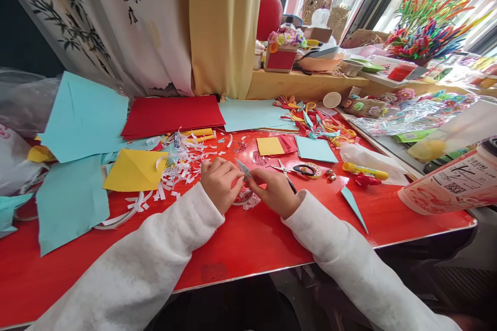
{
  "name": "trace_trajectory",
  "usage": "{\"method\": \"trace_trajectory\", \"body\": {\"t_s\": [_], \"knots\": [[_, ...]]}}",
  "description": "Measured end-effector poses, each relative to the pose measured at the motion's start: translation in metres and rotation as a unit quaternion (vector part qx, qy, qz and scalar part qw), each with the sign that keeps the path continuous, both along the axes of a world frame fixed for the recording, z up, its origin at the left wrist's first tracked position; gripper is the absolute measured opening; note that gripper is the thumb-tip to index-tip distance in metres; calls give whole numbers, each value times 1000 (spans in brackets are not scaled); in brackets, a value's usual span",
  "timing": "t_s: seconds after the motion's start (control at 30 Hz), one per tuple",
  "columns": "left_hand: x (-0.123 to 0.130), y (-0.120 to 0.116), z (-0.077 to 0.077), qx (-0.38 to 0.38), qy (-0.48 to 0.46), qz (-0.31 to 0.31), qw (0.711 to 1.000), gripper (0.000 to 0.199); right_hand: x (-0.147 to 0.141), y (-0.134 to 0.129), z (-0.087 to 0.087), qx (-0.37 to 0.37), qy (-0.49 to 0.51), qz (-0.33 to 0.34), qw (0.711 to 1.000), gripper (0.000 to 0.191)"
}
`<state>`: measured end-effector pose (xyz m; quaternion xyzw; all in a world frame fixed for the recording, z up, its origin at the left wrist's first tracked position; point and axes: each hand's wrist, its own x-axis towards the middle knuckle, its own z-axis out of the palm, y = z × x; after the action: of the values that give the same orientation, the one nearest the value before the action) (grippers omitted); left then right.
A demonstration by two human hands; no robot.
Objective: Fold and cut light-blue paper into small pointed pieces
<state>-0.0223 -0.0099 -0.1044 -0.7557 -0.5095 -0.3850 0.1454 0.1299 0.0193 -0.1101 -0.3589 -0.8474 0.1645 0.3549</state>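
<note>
A small folded light-blue paper piece (243, 168) is held between my two hands over the red table (248, 243). My left hand (221, 181) is closed on its left side, fingers curled. From the right, my right hand (274, 191) pinches its lower end between thumb and fingers. A roll of tape (243, 197) lies partly hidden beneath the hands. Scissors with black handles (305, 169) rest just right of my right hand. Farther right lies a narrow pointed blue paper piece (354, 209).
Yellow squares (271, 146) and blue squares (316, 149) lie behind the hands. White paper shreds (182, 165), a yellow sheet (134, 170) and large blue sheets (87, 114) spread left. A yellow glue stick (365, 171) and a large cup (454, 181) stand out at right.
</note>
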Motion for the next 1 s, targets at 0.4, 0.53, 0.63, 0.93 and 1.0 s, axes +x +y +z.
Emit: {"method": "trace_trajectory", "body": {"t_s": [0.4,0.53,0.63,0.93,1.0], "knots": [[-1,0,-1,27,42,13,999,12,0,1,4,59,-19,9,998,10],[-1,0,-2,47,63,10,997,10,1,2,0,76,-28,6,997,12],[-1,-1,-1,55,75,11,996,11,0,2,-3,83,-40,-2,996,13],[-1,-2,-1,31,66,9,997,12,0,2,-6,102,-55,-12,993,14],[-1,-2,-1,26,60,11,998,13,0,2,-7,107,-51,-9,993,14]]}}
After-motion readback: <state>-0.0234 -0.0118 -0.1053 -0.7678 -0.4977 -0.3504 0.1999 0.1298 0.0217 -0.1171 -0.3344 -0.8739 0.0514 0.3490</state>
